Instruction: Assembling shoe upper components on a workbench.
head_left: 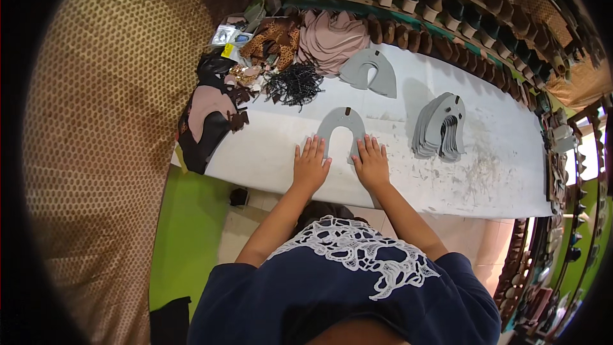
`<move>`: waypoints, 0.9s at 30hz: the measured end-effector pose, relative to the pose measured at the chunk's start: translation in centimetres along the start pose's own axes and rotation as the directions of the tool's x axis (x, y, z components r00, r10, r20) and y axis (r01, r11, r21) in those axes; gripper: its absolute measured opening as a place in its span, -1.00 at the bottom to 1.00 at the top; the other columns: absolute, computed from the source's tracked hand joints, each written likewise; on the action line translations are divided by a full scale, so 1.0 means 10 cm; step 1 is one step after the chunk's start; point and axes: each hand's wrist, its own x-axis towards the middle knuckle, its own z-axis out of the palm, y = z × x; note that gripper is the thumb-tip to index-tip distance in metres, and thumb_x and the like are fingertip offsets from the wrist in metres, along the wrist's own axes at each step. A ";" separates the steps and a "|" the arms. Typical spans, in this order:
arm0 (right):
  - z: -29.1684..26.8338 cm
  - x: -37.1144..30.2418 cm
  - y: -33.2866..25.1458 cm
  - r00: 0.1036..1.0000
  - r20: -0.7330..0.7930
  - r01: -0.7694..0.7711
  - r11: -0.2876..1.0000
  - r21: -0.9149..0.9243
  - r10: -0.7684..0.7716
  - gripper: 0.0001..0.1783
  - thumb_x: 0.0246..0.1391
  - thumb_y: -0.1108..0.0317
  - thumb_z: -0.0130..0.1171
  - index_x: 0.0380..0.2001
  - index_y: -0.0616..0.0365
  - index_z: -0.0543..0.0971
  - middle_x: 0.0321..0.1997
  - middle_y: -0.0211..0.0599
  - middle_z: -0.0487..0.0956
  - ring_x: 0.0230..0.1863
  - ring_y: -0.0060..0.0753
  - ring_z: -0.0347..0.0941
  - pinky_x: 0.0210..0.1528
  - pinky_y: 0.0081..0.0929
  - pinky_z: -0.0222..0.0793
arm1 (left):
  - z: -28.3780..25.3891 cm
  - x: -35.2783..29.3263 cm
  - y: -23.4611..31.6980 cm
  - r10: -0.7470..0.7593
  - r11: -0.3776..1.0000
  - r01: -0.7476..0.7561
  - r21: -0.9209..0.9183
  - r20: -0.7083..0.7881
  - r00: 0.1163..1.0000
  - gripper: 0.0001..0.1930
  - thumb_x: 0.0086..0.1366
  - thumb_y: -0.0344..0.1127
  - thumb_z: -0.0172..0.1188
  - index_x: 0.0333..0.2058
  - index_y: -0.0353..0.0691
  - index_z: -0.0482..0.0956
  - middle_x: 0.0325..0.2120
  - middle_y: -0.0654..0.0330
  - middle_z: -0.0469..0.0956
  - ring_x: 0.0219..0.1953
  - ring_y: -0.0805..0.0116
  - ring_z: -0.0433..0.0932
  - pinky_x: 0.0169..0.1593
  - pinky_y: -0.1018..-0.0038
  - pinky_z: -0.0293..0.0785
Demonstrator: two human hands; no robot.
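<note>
A grey horseshoe-shaped shoe upper piece (332, 118) lies flat on the white-covered table (281, 160), its curved end pointing away from me and a small dark mark at the top. My left hand (311, 165) rests flat on its left leg, fingers stretched out. Mirroring it, my right hand (372, 163) lies with spread fingers on the right leg. To the right stands a stack of like grey pieces (440, 129), fanned in layers. Beyond my hands, a smaller group of grey pieces (383, 75) lies overlapped. The leg ends under my hands are partly hidden.
Folded pink material (329, 41), leopard-print pieces (273, 41) and a heap of black straps (295, 84) crowd the far left. Black and pink pieces (211, 115) overhang the left edge. Rows of shoe lasts (431, 6) line shelves behind the table. A patterned curtain (108, 121) hangs at left.
</note>
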 end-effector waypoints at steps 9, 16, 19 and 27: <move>-0.08 -0.13 -0.15 0.996 -0.064 -0.065 0.998 0.018 0.066 -0.62 0.12 0.21 -0.02 -0.01 0.06 0.47 0.18 -0.23 0.34 0.26 -0.14 0.15 0.27 0.24 -0.24 | -0.04 -0.10 -0.21 0.056 0.997 -0.056 -0.059 0.011 0.998 -0.34 0.24 0.01 -0.04 0.23 -0.20 0.12 0.27 0.05 0.07 0.31 0.15 0.03 0.31 0.10 -0.16; 0.01 0.15 -0.80 0.990 -0.114 0.106 0.981 0.162 -0.088 -0.80 -0.01 0.32 0.11 -0.25 -0.02 0.56 -0.07 -0.38 0.49 0.14 -0.17 0.28 0.24 0.20 -0.19 | -0.29 -0.24 -0.97 0.065 0.997 -0.065 -0.036 0.010 0.998 -0.31 0.22 0.04 -0.02 0.23 -0.22 0.12 0.26 0.06 0.09 0.30 0.18 0.05 0.30 0.12 -0.13; 0.13 0.48 -1.22 0.984 -0.106 0.161 0.963 0.215 -0.141 -0.83 -0.03 0.32 0.12 -0.31 -0.04 0.57 -0.12 -0.42 0.50 0.12 -0.22 0.30 0.22 0.22 -0.13 | -0.39 -0.29 -1.34 0.034 0.999 -0.034 -0.021 0.003 0.999 -0.29 0.21 0.06 -0.01 0.23 -0.23 0.11 0.26 0.06 0.09 0.29 0.16 0.06 0.29 0.10 -0.11; 0.53 1.33 -2.08 0.969 -0.068 0.248 0.932 0.264 -0.238 -0.87 -0.01 0.29 0.12 -0.35 -0.05 0.57 -0.18 -0.46 0.51 0.05 -0.32 0.35 0.22 0.15 -0.03 | -0.65 -0.31 -2.03 0.018 0.999 -0.016 -0.038 0.029 0.999 -0.29 0.22 0.10 -0.03 0.23 -0.21 0.11 0.26 0.05 0.07 0.30 0.13 0.05 0.30 0.11 -0.11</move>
